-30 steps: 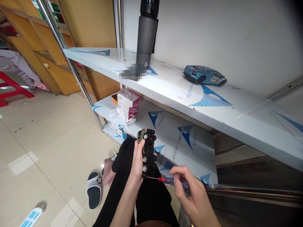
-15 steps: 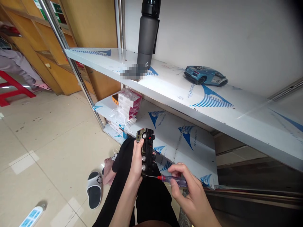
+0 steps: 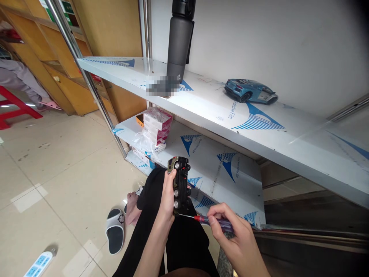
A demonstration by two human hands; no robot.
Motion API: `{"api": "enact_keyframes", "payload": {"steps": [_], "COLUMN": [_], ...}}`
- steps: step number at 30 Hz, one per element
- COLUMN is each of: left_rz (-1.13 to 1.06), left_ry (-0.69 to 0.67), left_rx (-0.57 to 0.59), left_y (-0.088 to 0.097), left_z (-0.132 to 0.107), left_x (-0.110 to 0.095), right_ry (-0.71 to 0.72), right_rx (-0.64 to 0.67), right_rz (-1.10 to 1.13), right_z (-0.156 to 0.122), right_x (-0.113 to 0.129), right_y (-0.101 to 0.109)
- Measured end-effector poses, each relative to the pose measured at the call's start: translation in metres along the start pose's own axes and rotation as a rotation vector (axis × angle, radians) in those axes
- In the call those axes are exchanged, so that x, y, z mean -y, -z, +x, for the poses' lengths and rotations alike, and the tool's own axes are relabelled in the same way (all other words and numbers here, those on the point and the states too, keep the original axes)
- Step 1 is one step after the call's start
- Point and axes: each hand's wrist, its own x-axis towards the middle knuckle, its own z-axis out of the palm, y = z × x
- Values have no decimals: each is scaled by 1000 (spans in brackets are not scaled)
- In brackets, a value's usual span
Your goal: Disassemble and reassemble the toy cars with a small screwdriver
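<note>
With my left hand (image 3: 166,200), fingers clamped around its side, I hold the six-wheeled toy truck (image 3: 182,186) at the lower centre of the frame, black underside showing. My right hand (image 3: 235,234) has its fingers closed on the handle of the screwdriver (image 3: 205,220), whose shaft points left to the truck's lower end; I cannot tell whether the tip touches.

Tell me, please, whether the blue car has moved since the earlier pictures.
No: the blue car stands in the same spot on the upper shelf, beside the same printed blue triangle, shifted neither way.
</note>
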Motion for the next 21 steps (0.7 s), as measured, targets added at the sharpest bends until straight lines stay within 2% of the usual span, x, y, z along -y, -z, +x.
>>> {"api": "enact_keyframes", "payload": {"steps": [7,16,19,21], "left_rz": [-35,-35,-33,-33], "left_ry": [52,67,70,71], "left_rx": [1,-28,-35,-34], "left_y": [-1,-1,0,0], "left_z": [-2,-1,-1,-1], "left_x": [-3,-1,-1,-2], "right_ry": [-33,-125,-141,-123], "right_rx": [-8,-123,-214,-302], "right_rz": [7,75,53,28], "right_z": [-1,1,1,1], "right_x": [-1,6,-2,-8], "right_y": [4,8,23,44]}}
